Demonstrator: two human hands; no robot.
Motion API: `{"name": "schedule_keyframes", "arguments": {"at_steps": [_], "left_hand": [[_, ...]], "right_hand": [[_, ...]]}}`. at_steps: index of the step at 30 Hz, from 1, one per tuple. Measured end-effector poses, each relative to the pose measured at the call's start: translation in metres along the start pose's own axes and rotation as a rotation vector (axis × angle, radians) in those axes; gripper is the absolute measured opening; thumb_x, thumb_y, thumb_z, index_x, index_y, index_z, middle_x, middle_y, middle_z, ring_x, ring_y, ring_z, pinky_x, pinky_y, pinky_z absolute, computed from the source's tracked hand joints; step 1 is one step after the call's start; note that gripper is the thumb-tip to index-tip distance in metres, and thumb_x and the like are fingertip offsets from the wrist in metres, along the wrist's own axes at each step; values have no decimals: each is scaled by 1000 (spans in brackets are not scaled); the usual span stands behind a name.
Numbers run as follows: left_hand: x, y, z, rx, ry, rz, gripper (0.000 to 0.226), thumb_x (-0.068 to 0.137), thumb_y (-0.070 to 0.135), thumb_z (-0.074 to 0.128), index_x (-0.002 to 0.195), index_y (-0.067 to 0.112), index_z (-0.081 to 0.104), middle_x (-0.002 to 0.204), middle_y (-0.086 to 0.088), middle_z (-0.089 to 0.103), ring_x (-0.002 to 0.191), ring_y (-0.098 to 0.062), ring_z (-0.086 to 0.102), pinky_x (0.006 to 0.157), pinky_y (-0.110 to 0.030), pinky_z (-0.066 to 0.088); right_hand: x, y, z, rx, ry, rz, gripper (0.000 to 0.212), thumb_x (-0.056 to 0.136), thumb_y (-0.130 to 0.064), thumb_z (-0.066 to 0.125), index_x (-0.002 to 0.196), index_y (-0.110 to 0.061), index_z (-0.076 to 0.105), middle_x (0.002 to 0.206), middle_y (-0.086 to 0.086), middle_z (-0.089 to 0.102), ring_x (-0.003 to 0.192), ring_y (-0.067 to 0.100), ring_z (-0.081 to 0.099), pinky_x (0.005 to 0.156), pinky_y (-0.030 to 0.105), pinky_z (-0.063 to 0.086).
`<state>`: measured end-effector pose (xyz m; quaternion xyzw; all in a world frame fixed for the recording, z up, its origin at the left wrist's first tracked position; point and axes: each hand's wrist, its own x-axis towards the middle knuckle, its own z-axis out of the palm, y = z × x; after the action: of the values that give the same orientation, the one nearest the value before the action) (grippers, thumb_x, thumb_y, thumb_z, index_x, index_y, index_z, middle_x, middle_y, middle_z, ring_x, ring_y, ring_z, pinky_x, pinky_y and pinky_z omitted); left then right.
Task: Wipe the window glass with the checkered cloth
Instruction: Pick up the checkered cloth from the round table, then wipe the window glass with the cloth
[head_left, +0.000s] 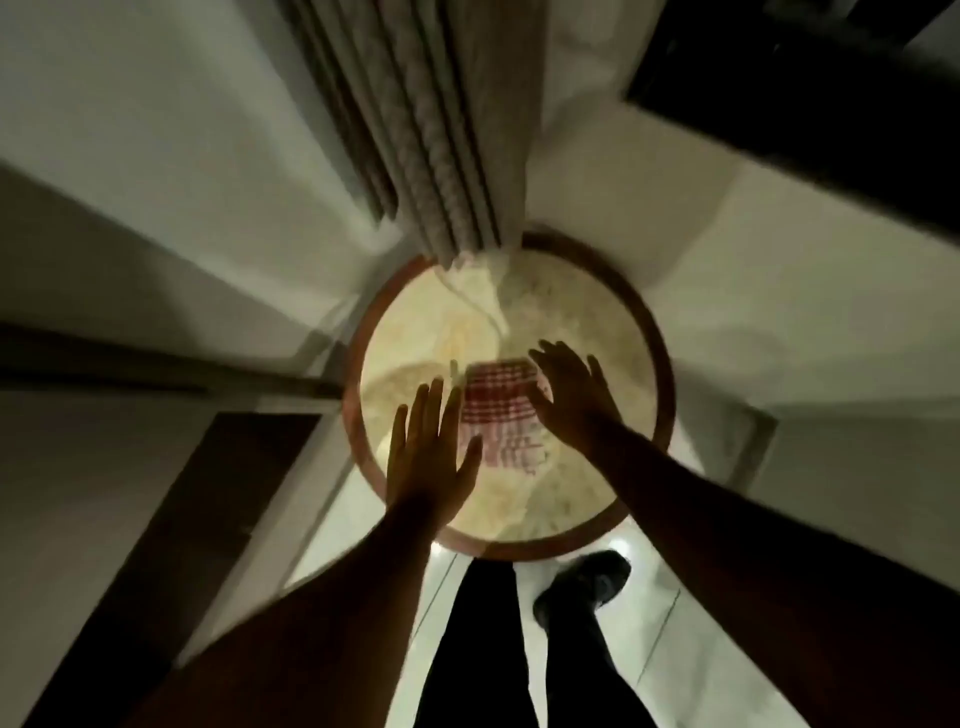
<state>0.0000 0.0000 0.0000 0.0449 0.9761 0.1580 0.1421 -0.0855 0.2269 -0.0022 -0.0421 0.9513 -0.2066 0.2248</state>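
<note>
A red-and-white checkered cloth (501, 410) lies folded on a round table with a pale marbled top and a brown wooden rim (660, 364). My left hand (428, 457) hovers flat just left of the cloth, fingers spread, holding nothing. My right hand (571, 397) is over the cloth's right edge with fingers apart, covering part of it; I cannot tell whether it touches the cloth. A dark pane, possibly the window glass (810, 88), is at the upper right. The frame is blurred.
A pleated curtain (431, 130) hangs down to the table's far edge. White walls stand on both sides, with a dark door or panel (171, 525) at the left. My legs and a dark shoe (587, 584) stand on the shiny white floor below the table.
</note>
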Motion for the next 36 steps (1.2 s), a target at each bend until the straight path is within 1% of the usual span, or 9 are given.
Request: {"name": "schedule_keyframes", "arguments": {"at_steps": [6,12,17,20,22,25,30,32,36], "left_hand": [[-14,-30,61,-24,-124,-131,77,114,57,36,179,21,16,187,-6,6,173,-25,2,139,-48,-3],[-23,-44,73,-9,-188,-142,80,110,64,14,179,23,12,188,-4,2,173,-24,-1,139,-49,-4],[-20,-30,61,11,-175,-136,75,112,61,16,179,26,9,187,-2,-1,173,-22,-7,135,-41,-18],[-13,-4,34,-10,-142,-95,73,114,57,21,179,24,12,187,-3,3,173,-22,-4,139,-48,-6],[-6,18,10,-45,-126,-67,75,113,58,16,179,23,14,187,-4,5,173,-23,-3,139,-49,-2],[14,57,-34,-40,-104,-4,77,110,63,4,178,27,2,187,-3,-3,171,-21,-11,138,-47,-11],[67,145,-117,-47,-34,139,96,90,77,-34,174,33,-17,179,4,-33,162,-15,-38,129,-41,-30],[89,187,-156,-96,40,233,93,97,76,-26,176,32,-10,180,4,-27,163,-15,-35,132,-42,-25],[115,258,-215,-178,146,486,74,114,58,14,177,21,22,183,-3,6,172,-25,3,139,-51,2]], "right_hand": [[75,3,78,51,-235,189,78,111,-41,52,174,-23,10,184,1,6,170,27,5,136,54,4],[78,5,109,-172,-152,165,61,105,-40,63,160,-20,46,160,9,53,149,34,49,132,51,28],[37,-7,79,278,-320,386,40,103,-49,65,123,-16,75,111,10,79,108,30,77,101,46,63],[-5,-8,41,550,-267,490,27,102,-33,72,113,-8,76,81,5,75,69,18,72,65,31,64],[-32,-8,7,815,-222,550,26,103,-21,74,123,-4,71,95,16,79,80,29,78,71,37,65],[-72,-8,-59,1076,-54,539,41,106,-7,67,145,-6,56,130,16,71,126,39,69,105,55,60],[-128,-2,-167,1510,210,436,42,103,-3,68,144,5,60,142,32,67,131,49,66,116,69,48],[-146,3,-209,1584,370,438,33,107,-1,62,139,6,65,141,34,67,129,51,68,115,68,49],[-173,6,-280,1642,628,421,32,108,-16,62,136,-2,68,121,20,82,117,45,75,93,55,62]]}}
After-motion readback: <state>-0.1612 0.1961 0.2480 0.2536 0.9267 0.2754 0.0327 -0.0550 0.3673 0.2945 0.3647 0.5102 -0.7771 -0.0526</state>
